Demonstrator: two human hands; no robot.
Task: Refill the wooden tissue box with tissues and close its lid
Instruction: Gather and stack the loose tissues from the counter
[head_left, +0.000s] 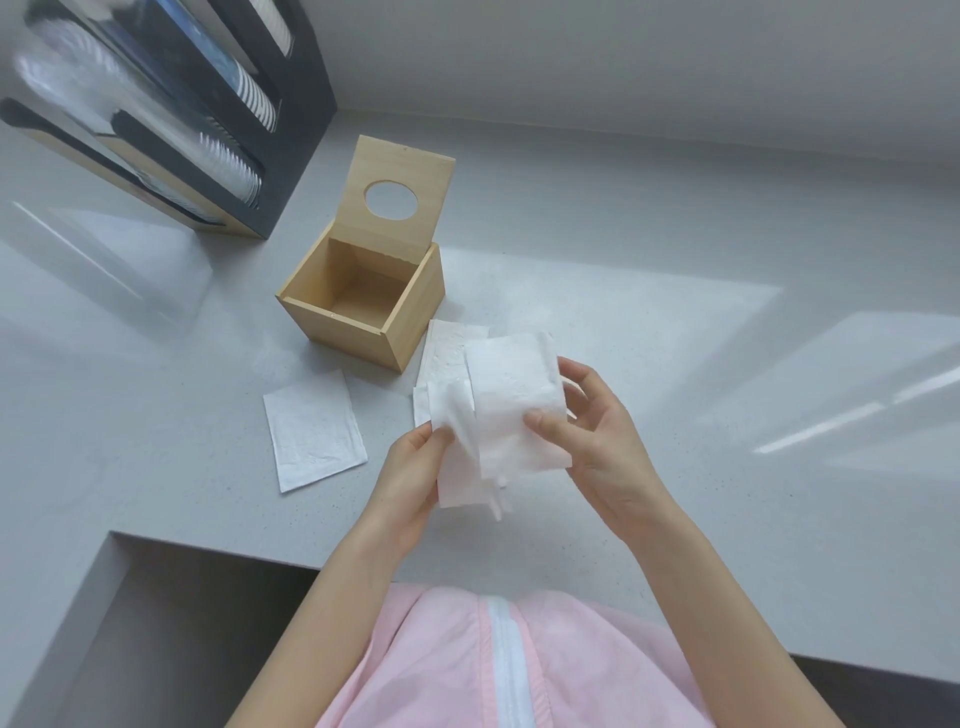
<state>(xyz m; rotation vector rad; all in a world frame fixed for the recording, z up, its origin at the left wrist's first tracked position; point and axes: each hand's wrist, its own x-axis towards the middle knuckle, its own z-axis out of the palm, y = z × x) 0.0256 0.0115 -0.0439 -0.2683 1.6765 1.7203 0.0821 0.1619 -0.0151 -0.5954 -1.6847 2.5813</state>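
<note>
The wooden tissue box (343, 327) stands open and empty on the grey counter. Its lid (402, 171), with a round hole, is tipped up at the back. In front of the box I hold a loose bundle of white tissues (511, 410) above the counter. My left hand (415, 483) pinches its lower left edge. My right hand (592, 436) grips its right side, thumb on top. A single folded tissue (314, 431) lies flat to the left. More tissues (447, 353) lie on the counter under the bundle, beside the box.
A black and wood cup dispenser (208, 130) with stacked cups and lids stands at the back left. The grey counter (727, 467) has a cut-out edge at the near left. A white wall rises behind.
</note>
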